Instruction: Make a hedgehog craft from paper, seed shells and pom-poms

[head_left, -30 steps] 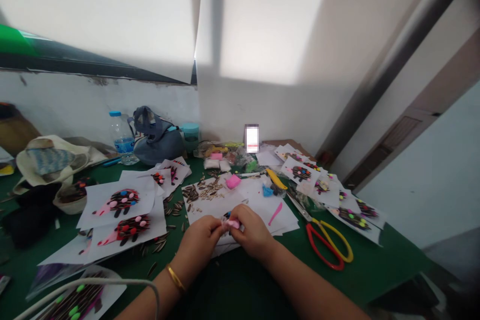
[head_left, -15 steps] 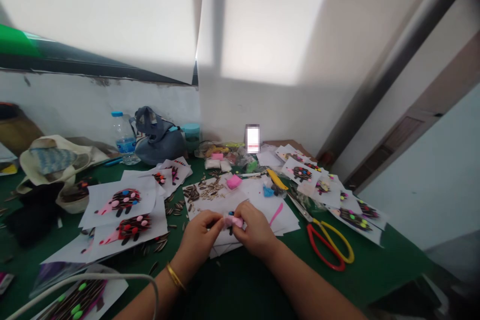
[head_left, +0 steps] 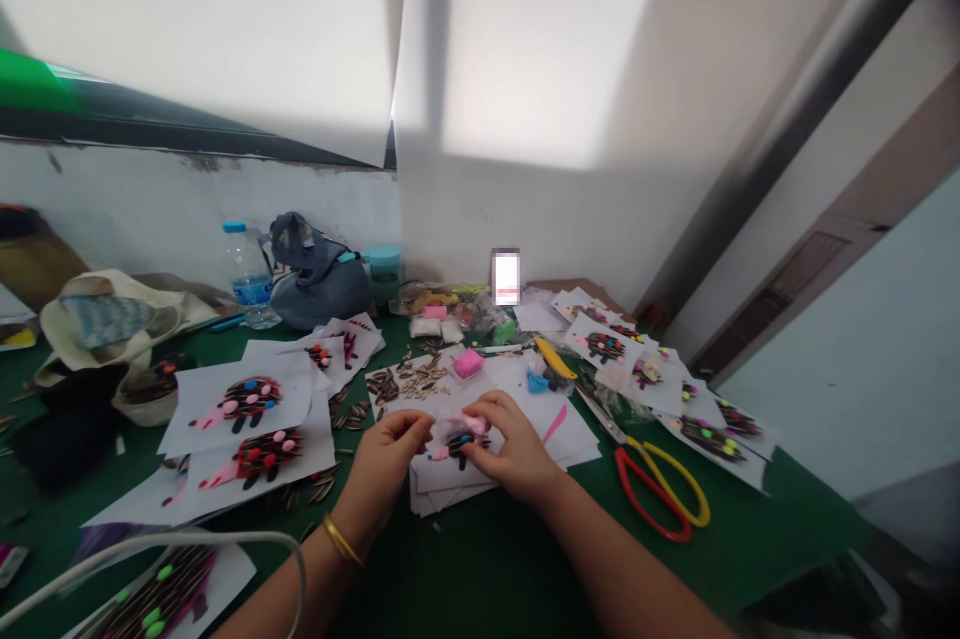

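My right hand (head_left: 514,444) holds pink modelling clay (head_left: 474,425) in a clear plastic wrapper, between thumb and fingers. To its left my left hand (head_left: 394,454) is closed in a pinch; what sits between its fingertips is too small to make out, and the wrapper's see-through edge lies close by. Under both hands is a stack of white paper (head_left: 457,491). On the top sheet a hedgehog picture (head_left: 457,449) with a dark body, blue dots and a pink snout is partly covered by my right hand.
Sunflower seeds (head_left: 420,379) and a pink clay block (head_left: 469,363) lie beyond my hands. Scissors (head_left: 652,479) with red and yellow handles rest at right. Finished hedgehog pictures (head_left: 251,399) spread on both sides. A water bottle (head_left: 251,284) and grey-blue bag (head_left: 322,284) stand behind.
My hands have moved apart, the left one going left, off the pink clay. The clay has stayed in my right hand, tilted upward, and more of the hedgehog picture shows below.
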{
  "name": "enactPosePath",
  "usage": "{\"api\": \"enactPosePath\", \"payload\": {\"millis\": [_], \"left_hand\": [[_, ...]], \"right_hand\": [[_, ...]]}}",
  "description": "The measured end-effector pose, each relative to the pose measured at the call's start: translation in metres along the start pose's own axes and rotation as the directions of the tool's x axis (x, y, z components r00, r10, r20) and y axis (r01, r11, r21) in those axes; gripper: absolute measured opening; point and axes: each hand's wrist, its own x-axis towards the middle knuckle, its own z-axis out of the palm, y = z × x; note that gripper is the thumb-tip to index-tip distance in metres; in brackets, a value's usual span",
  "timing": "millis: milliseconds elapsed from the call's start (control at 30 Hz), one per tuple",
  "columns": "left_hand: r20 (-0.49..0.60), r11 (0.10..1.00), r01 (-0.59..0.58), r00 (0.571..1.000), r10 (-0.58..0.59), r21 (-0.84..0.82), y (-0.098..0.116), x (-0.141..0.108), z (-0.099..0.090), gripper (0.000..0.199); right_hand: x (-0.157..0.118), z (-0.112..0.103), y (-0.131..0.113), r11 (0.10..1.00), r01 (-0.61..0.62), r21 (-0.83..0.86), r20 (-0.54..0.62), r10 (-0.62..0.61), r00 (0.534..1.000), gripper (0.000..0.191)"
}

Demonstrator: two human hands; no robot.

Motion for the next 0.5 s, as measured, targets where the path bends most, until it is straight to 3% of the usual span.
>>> {"api": "enactPosePath", "payload": {"millis": [133,300,400,500], "left_hand": [[-0.036,0.968,0.11,0.992,-0.121,-0.226,0.006,-0.002,0.003,0.036],[0.037,0.901,0.218,0.975,-0.22,-0.375,0.011,-0.004,0.006,0.042],[0.068,0.88,0.258,0.965,-0.253,-0.399,0.011,-0.005,0.005,0.039],[0.103,0.883,0.272,0.962,-0.252,-0.382,0.011,-0.006,0.005,0.035]], "right_hand": [[0.002,-0.003,0.012,1.0,0.026,0.004,-0.068,-0.025,0.997,0.022],[0.008,-0.02,0.051,0.965,-0.112,-0.236,-0.295,0.039,0.955,0.016],[0.006,-0.034,0.07,0.889,-0.2,-0.412,-0.287,0.082,0.954,0.013],[0.003,-0.041,0.076,0.8,-0.199,-0.566,-0.242,0.07,0.968,0.011]]}}
